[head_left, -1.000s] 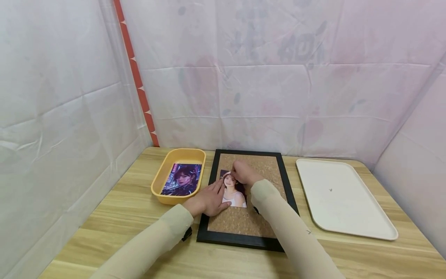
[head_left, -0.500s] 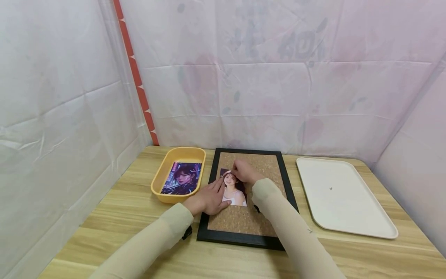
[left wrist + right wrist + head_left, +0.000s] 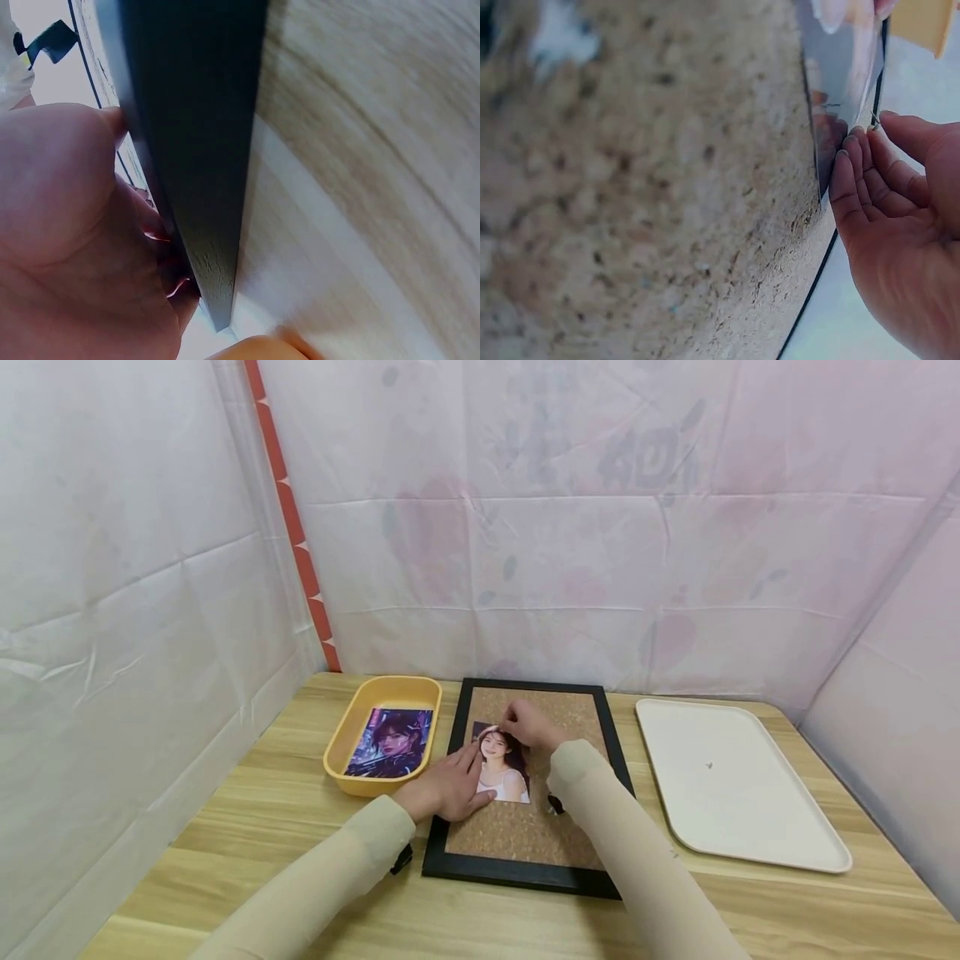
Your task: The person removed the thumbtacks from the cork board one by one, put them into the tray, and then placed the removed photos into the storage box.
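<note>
A photo print (image 3: 501, 770) of a smiling person in a white top lies on the cork board (image 3: 525, 837) with a black frame. My left hand (image 3: 450, 787) rests flat on its left side with fingers straight; in the left wrist view the palm crosses the black frame edge (image 3: 191, 150). At the photo's top edge is my right hand (image 3: 527, 725), fingers bent. In the right wrist view its thumb and index finger pinch a tiny thin pin (image 3: 874, 118) just over the glossy photo (image 3: 832, 112). The pin is hidden by the fingers in the head view.
Left of the board stands a yellow tray (image 3: 335, 752) holding a purple-blue illustrated print (image 3: 392, 743). A flat white tray (image 3: 750, 810) with a tiny dark bit (image 3: 709, 766) on it lies to the right. White cloth walls border the wooden table (image 3: 247, 827).
My right hand and wrist have shifted slightly to the right at the photo's top edge. The left hand and the photo have stayed in place.
</note>
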Demonstrator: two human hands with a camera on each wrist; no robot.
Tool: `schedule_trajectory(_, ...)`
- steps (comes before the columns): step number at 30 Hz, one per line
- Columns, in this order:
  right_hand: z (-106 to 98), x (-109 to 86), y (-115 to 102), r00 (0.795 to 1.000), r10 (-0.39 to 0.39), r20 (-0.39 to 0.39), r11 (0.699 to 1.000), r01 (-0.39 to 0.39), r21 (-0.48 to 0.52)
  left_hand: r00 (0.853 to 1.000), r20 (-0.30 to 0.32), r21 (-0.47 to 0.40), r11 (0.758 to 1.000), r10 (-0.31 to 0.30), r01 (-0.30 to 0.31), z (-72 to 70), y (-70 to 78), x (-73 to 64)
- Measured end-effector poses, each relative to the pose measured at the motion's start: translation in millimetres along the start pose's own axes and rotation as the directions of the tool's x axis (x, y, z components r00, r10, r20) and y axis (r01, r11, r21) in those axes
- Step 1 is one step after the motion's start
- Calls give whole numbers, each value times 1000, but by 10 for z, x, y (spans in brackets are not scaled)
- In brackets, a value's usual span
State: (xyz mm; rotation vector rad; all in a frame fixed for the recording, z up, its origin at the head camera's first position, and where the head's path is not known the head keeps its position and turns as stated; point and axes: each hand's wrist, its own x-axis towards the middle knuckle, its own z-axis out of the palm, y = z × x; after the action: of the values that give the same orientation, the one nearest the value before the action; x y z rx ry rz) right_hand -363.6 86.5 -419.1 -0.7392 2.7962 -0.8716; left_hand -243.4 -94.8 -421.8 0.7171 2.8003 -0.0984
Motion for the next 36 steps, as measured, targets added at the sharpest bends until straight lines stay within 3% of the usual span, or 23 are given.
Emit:
schedule_trajectory(7,-75,-83,2,1000,14,-18,995,-12,98,1000,10,-4,1000,-18,18,-35,16,-22)
schedule_trajectory(14,-181,-177,-32,998,27,-49,995,-22,97,1000,-25,-2,1000,-2,2,95,-69,73)
schedule_trajectory(36,-530,-618,2,998,-25,-65,996,30,82,999,32,1,1000,-13,13,-89,40,-52)
